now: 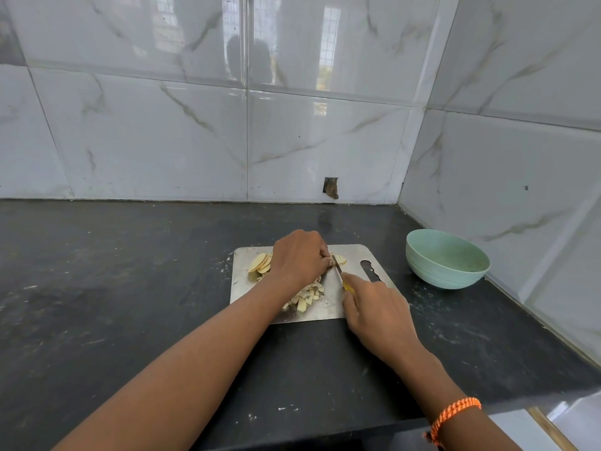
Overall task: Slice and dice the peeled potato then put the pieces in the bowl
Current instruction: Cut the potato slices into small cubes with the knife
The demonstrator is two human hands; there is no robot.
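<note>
Cutting w/ knife (338,270) in right hand (374,310), left hand (297,258) on slices (340,259)

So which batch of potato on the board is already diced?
The diced pile at the cutting board's near edge, between the forearms, is small cubes. The slices at the far left are still whole rounds, and the left hand holds more under the knife.

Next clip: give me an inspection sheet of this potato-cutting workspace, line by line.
Surface: dark counter, scuffed, pale specks.
Job's things: metal cutting board; potato slices at its far left; diced pieces near its front; green bowl right of the board, no pieces visible inside.
Clutter: nothing seen.
Hands: left hand holds slices down; right hand grips the knife.
Cables: nothing seen.
Surroundings: marble-look wall tiles; a small hole.
</note>
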